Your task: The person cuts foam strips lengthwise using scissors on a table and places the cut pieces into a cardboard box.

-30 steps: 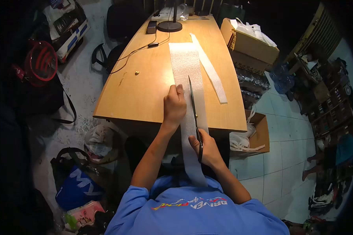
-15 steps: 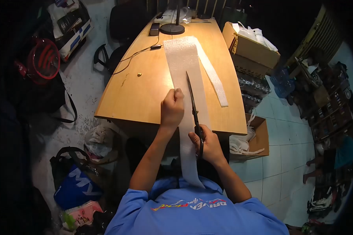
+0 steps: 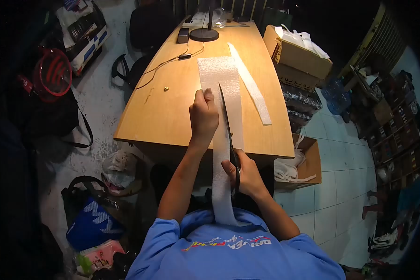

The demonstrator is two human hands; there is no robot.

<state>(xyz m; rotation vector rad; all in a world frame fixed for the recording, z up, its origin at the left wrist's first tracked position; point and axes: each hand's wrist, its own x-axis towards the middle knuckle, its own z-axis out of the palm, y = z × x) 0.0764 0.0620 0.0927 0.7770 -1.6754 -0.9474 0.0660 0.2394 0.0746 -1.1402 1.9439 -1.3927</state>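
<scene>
A long white foam sheet point(image 3: 219, 70) runs from the wooden table point(image 3: 158, 114) over its front edge towards my body. My left hand point(image 3: 204, 114) is closed on the sheet's left side, thumb uppermost. In my right hand point(image 3: 248, 175) are black-handled scissors point(image 3: 226, 114), their long blades pointing away from me along the sheet. The blades look closed or nearly so; how they meet the foam is hard to make out. To the right lies a narrow loose white strip point(image 3: 251, 88) on the tabletop.
A lamp base point(image 3: 204, 35) and a cable point(image 3: 165, 63) are at the table's far end. A small brass-coloured piece point(image 3: 166, 88) lies left. Cardboard boxes point(image 3: 303, 60) stand right, with an open carton point(image 3: 311, 161) of white strips below. Bags point(image 3: 93, 224) sit on the floor left.
The foam sheet has slid towards me, its far edge now nearer and apart from the loose strip. My left hand has risen slightly along the sheet; the scissors have shifted a little.
</scene>
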